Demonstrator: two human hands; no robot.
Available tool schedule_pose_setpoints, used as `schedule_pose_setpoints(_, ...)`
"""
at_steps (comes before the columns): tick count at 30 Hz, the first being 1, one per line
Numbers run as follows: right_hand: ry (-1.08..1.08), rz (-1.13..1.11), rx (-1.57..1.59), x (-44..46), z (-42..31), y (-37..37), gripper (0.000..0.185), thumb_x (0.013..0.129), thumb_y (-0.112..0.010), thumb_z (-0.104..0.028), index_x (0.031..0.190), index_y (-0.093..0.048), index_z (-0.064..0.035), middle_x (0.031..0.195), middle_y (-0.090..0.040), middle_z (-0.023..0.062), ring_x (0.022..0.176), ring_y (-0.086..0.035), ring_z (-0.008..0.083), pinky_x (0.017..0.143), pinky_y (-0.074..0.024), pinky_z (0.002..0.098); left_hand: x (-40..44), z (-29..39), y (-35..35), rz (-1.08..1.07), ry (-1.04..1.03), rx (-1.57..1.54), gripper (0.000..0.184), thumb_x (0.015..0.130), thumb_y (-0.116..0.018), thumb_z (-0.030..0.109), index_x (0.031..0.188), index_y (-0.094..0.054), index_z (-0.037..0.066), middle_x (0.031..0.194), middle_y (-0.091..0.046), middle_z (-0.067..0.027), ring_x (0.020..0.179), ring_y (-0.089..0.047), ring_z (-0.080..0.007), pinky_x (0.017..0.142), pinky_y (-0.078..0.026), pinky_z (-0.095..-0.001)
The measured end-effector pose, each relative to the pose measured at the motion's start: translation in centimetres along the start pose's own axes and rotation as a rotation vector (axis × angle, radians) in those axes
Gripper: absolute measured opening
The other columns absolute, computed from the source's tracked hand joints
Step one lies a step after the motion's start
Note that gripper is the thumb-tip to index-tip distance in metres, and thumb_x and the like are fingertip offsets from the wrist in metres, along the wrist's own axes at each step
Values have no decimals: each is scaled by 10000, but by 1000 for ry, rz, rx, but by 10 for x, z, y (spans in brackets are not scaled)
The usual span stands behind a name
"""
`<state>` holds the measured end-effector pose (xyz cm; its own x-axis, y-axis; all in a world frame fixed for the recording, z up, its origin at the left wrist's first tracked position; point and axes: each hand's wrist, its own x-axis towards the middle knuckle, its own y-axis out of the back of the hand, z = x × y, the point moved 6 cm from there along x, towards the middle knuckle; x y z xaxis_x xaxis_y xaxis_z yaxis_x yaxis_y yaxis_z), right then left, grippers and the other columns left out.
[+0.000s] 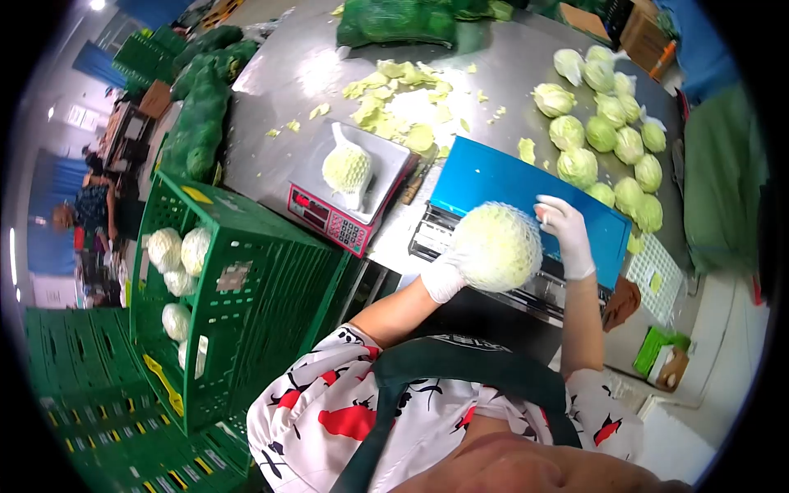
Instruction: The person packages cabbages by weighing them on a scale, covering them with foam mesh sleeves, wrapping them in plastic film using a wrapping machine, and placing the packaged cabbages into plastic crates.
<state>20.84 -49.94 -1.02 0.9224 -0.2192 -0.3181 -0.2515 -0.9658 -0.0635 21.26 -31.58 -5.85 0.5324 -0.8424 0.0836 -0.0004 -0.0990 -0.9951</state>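
Observation:
A pale green cabbage (496, 246) in a white foam net is in my left hand (445, 278), which wears a white glove and grips it from the left side. Just right of that cabbage, apart from it, my gloved right hand (565, 234) is raised with fingers curled together. Whatever its fingertips may pinch is too small to make out. Below the cabbage lies a machine with a blue top (526, 193), partly hidden by my hands. Another netted cabbage (347, 168) rests on the pan of a red digital scale (329, 218).
Several bare cabbages (602, 134) stand at the right of the metal table (271, 90). Loose leaves (403, 99) lie behind the scale. A green crate (255, 255) at left holds several wrapped cabbages. A full green mesh sack (396, 23) lies at the back. A person (92, 205) is far left.

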Motion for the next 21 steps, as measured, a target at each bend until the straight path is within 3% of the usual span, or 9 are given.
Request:
schedule_pose_setpoints(2,173,184,-116,-4,11,-1,362,881,-548,-93,1207,-613,50,1145,-662,132,1088,-628,183,904,-489,279,-1,28,-7,200,-81,113,540,1024,-384,439,1396,-477,59,1379,-540,-174,1260,-534,-287,1053,-447,-446)
schedule_pose_setpoints(7,-190,-360,776,-35,36,-68,583,1019,-451,-442,1397,-436,1,1373,-543,127,1191,-583,282,1028,-475,432,3,61,-53,430,-437,1195,317,1020,-487,244,1148,-653,7,1062,-702,-104,925,-658,-174,847,-525,-307)
schedule_pose_setpoints(9,-184,-351,713,-33,35,-68,594,1009,-461,-457,1398,-437,-9,1373,-543,135,1214,-569,293,1039,-467,461,5,70,-48,458,-453,1471,216,954,-601,158,1013,-693,-29,987,-717,-78,863,-630,-126,799,-510,-280)
schedule_pose_setpoints(10,-180,-347,677,-31,33,-67,600,1004,-466,-465,1398,-437,-13,1372,-543,140,1226,-563,299,1045,-464,476,6,81,-50,389,-247,1311,296,918,-645,170,1132,-652,-36,1040,-704,-111,938,-632,-151,872,-505,-309)
schedule_pose_setpoints(12,-158,-282,799,-39,19,-65,600,986,-505,-457,1396,-441,-23,1368,-547,143,1238,-554,305,1038,-464,492,-1,117,-95,256,-323,1561,514,852,-726,214,1264,-562,-46,1178,-650,-170,1085,-608,-206,983,-467,-346)
schedule_pose_setpoints(14,-74,-203,825,-42,11,-58,592,984,-513,-440,1398,-438,-24,1366,-549,143,1236,-557,305,1043,-464,474,-21,179,-97,441,-526,2182,731,790,-783,275,1366,-455,-32,1342,-536,-221,1243,-528,-321,1065,-410,-390)
schedule_pose_setpoints(16,-28,-125,787,-31,22,-35,604,976,-537,-424,1404,-428,-11,1366,-545,145,1234,-556,289,1048,-459,435,-49,223,-101,961,-647,3065,889,693,-842,357,1413,-441,21,1418,-486,-211,1343,-437,-349,1090,-391,-400)
schedule_pose_setpoints(18,25,-13,718,-36,16,-23,613,974,-551,-413,1405,-424,3,1361,-546,150,1228,-559,282,1049,-456,418,-76,256,-96,1475,-163,2948,1009,624,-870,404,1435,-405,25,1446,-434,-240,1364,-381,-411,1085,-391,-456)
schedule_pose_setpoints(21,122,71,541,-19,37,9,593,972,-575,-379,1381,-446,30,1344,-555,138,1191,-578,247,1000,-479,385,-118,319,-51,1278,-442,2424,962,611,-888,381,1358,-445,-32,1293,-555,-251,1157,-580,-370,922,-520,-446)
